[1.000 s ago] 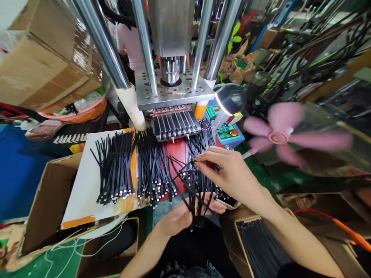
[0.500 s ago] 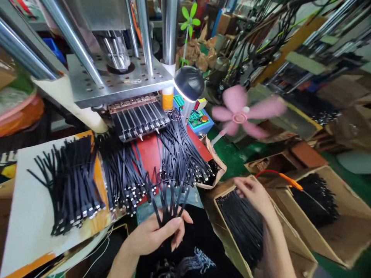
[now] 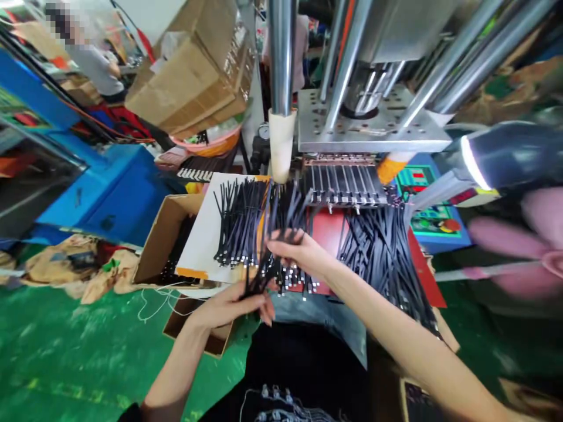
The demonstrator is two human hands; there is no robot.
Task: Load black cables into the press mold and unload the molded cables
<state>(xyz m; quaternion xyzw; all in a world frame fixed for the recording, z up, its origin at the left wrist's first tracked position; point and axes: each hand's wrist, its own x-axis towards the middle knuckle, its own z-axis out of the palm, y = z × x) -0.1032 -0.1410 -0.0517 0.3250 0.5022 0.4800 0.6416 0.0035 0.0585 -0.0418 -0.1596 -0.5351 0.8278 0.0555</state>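
- Fanning upward, a bundle of cables (image 3: 259, 272) is gripped by the left hand (image 3: 229, 308).
- Cable tips are pinched by the right hand (image 3: 299, 252).
- More cables (image 3: 382, 246) are spread below the press (image 3: 369, 123).

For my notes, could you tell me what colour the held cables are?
Black cables, metallic ends; head view.
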